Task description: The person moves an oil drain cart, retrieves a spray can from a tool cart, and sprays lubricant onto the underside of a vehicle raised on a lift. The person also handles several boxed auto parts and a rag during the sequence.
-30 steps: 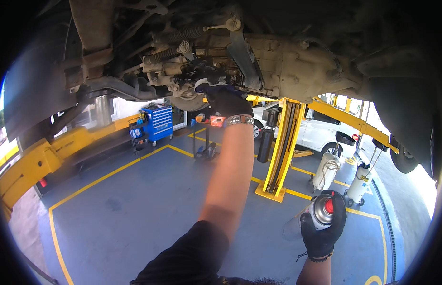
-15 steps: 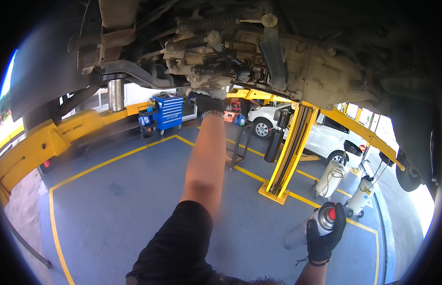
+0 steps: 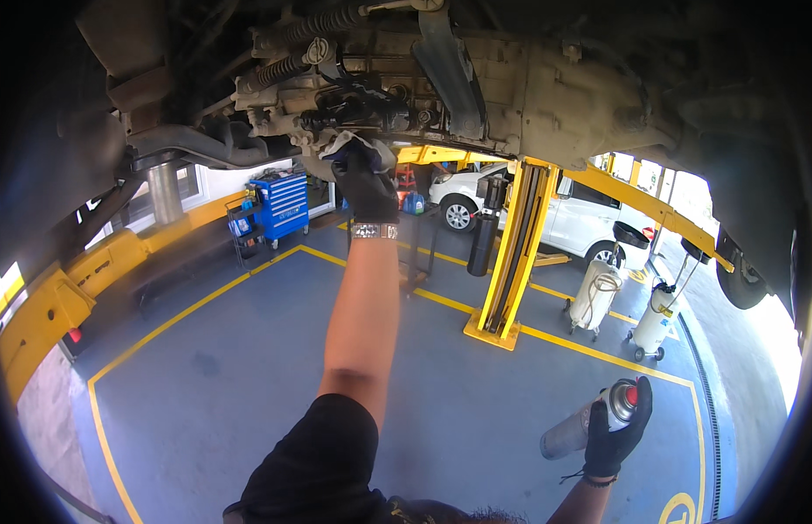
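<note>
Overhead is the dirty underside of a raised vehicle (image 3: 559, 105), with an oily black part (image 3: 358, 109) among its housings. My left hand (image 3: 369, 194), in a black glove with a metal-banded watch at the wrist, reaches up to it. It is closed around a crumpled greyish-white rag (image 3: 378, 153), which sits against or just below the underside; contact is hard to make out. Low on the right, my right hand (image 3: 617, 444), also black-gloved, grips a silver spray can (image 3: 567, 435) with a red top. The can lies tilted, its top toward the upper right.
A yellow lift post (image 3: 519, 262) stands ahead, with yellow lift arms (image 3: 100, 262) on both sides under the vehicle. A blue tool cabinet (image 3: 284, 207) is at the far left. White wheeled tanks (image 3: 594, 297) stand right, near a parked white car (image 3: 572, 223).
The view has shifted, so the underside sits further left and higher. My left hand has turned, showing more of the rag. The spray can is still in my right hand, tilted further over.
</note>
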Motion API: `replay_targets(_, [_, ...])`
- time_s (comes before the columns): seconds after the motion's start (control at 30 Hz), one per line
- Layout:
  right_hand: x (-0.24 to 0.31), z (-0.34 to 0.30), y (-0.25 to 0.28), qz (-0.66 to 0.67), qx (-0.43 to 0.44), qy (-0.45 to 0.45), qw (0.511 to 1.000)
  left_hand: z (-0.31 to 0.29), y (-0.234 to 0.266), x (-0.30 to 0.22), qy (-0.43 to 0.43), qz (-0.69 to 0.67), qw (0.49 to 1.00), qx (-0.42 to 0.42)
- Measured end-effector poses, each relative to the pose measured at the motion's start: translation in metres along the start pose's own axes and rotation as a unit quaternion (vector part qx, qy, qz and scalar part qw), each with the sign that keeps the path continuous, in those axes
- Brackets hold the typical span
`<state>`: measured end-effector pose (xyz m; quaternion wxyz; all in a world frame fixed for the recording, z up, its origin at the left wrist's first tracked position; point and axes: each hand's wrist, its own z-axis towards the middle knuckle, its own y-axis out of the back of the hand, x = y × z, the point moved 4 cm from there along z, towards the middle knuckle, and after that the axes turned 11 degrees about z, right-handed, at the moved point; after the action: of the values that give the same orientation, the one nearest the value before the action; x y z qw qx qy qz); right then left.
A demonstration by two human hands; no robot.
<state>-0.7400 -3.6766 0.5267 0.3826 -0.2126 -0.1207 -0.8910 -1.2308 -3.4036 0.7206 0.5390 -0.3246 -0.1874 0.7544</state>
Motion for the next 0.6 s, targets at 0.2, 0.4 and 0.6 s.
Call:
replay_targets(0.2, [-0.013, -0.015, 0.003, 0.01, 0.003, -0.007, 1.0, -0.039, -0.051, -0.009, -0.075, 0.092, 0.989, -0.087])
replay_targets(0.4, [-0.014, -0.017, -0.009, 0.04, 0.001, 0.012, 0.999, -0.066, -0.097, -0.033, 0.185, -0.165, 0.963, -0.101])
replay_targets(0.6, [-0.008, -0.009, -0.052, 0.083, 0.034, 0.027, 0.996, -0.075, -0.05, -0.057, 0.155, -0.141, 0.957, 0.202])
